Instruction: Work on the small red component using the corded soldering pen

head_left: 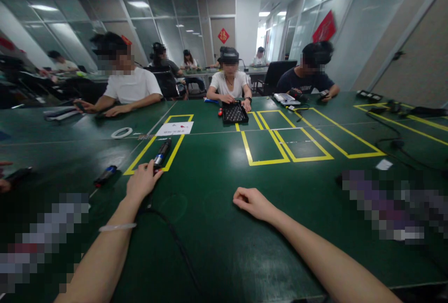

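My left hand is closed around the near end of a dark cylindrical tool with a blue band. The tool lies within a yellow-taped rectangle on the green table, its far end pointing away from me. A white sheet with small red marks rests just beyond it. My right hand rests on the table at the centre, fingers curled in, touching no visible object; whether anything small is inside the fingers is hidden.
Another dark tool lies left of my left hand. A black cable runs between my arms. Across the table, a person handles a black tray. A white tape roll lies far left; yellow tape outlines mark the right.
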{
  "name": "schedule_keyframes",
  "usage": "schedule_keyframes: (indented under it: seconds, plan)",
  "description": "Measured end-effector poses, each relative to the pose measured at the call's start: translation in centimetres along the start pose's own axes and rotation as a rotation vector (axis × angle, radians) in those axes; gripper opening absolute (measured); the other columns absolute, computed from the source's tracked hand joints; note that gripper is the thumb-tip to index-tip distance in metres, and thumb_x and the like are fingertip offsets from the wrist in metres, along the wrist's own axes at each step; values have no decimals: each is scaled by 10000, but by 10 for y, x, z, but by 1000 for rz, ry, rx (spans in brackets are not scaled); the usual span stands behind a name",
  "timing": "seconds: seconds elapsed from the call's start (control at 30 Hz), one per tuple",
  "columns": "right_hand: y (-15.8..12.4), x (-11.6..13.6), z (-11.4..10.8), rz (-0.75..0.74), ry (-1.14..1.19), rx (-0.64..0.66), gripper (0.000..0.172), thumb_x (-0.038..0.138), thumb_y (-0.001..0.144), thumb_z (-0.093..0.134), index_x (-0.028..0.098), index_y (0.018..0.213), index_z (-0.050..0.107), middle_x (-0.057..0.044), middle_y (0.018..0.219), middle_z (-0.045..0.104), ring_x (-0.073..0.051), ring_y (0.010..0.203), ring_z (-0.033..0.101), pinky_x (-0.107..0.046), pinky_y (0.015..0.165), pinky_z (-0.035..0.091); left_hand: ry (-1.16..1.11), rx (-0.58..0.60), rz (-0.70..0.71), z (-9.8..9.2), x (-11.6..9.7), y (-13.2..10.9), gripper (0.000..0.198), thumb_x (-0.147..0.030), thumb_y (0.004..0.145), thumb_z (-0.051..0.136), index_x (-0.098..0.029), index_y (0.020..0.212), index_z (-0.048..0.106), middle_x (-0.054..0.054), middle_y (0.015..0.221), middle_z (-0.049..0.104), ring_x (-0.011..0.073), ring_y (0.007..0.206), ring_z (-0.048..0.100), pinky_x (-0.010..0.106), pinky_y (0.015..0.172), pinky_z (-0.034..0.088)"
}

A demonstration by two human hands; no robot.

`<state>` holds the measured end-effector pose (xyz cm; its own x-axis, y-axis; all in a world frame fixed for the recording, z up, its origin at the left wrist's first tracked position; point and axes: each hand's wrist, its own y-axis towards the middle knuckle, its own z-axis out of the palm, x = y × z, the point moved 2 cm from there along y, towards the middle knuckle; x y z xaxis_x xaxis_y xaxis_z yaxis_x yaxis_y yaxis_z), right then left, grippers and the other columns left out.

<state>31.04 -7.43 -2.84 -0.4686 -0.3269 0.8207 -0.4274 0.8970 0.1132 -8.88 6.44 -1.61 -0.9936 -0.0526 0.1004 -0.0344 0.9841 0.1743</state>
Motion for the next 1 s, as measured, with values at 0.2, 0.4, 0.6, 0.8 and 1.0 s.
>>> schedule_keyframes:
  seconds: [0.2, 0.4, 0.6, 0.8, 1.0]
  plan:
    - [0, -2, 1, -5, -7, 6, 117, 249, 886, 558, 160, 838, 616, 22, 662, 593, -109, 610, 545, -193, 573, 348, 60, 44, -154, 5, 62, -14, 593, -547, 923, 334, -163, 1371, 390, 194, 1285, 505, 350, 1033, 561, 405, 770, 460]
    - [-1, 3, 0, -5, -13, 23, 118, 244, 883, 559, 155, 834, 617, 22, 655, 585, -108, 604, 537, -192, 565, 347, 65, -87, -190, -8, 55, -28, 513, -505, 906, 389, -122, 1233, 488, 188, 1174, 551, 311, 998, 569, 366, 751, 459]
    - [-1, 0, 1, -21, -16, 26, 127, 258, 888, 555, 159, 842, 619, 20, 669, 593, -112, 614, 539, -196, 573, 354, 7, -66, -261, -18, 42, -31, 407, -431, 909, 372, -105, 1046, 572, 185, 1043, 602, 320, 883, 612, 391, 694, 464]
    - [0, -2, 2, -23, -7, 22, 122, 258, 888, 557, 163, 845, 621, 16, 675, 600, -117, 619, 553, -197, 574, 363, -81, -250, -239, -24, 32, -33, 447, -423, 923, 322, -86, 1080, 569, 216, 1083, 603, 360, 979, 597, 459, 794, 468]
    - [0, -2, 1, -5, -39, 21, 178, 270, 901, 549, 160, 776, 612, 19, 633, 595, -110, 583, 533, -196, 561, 350, -925, -52, 8, -29, -42, -35, 444, -484, 857, 465, -128, 1104, 564, 108, 1002, 677, 232, 928, 649, 383, 891, 495]
